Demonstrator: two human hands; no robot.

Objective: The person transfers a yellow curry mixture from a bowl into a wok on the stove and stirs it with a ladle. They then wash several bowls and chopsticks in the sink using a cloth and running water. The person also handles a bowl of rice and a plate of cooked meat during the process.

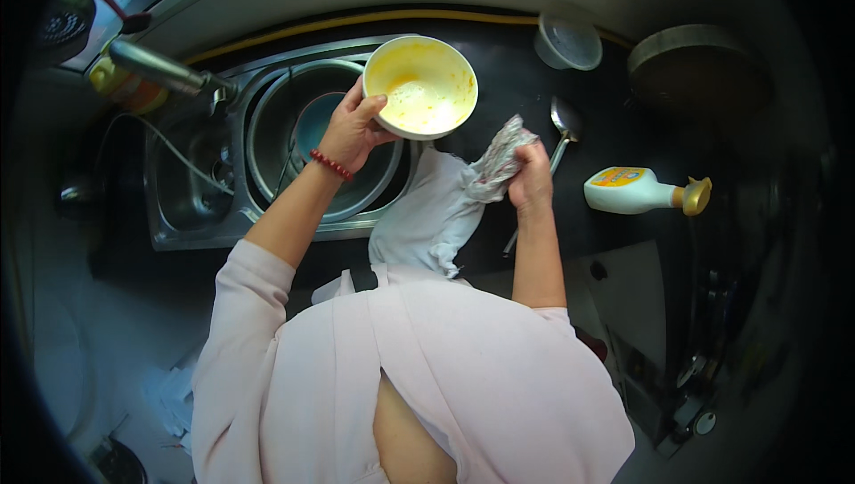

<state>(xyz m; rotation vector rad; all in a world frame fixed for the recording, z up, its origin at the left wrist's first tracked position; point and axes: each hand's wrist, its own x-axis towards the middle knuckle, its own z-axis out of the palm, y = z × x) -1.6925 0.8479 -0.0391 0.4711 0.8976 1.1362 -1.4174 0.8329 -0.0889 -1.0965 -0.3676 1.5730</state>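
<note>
My left hand (357, 120) grips a white bowl (422, 86) by its rim, thumb on the inside; yellow residue coats the bowl's inner wall. The bowl is held tilted over the right edge of the sink. In my right hand (532, 173) is a crumpled, patterned cloth (497, 160), bunched above the fist. A larger white cloth (427, 210) lies on the counter edge below the bowl, touching or overlapped by the crumpled one. Just right of my right hand rests a metal ladle or large spoon (564, 120), its handle partly hidden behind the hand.
A steel double sink (194, 240) holds a metal basin (260, 143) with a blue-green bowl (314, 120) inside. The faucet (160, 70) stands at its upper left. A white bottle (631, 190) lies at right; a plastic tub (568, 43) and a round lidlike object (695, 70) sit farther back.
</note>
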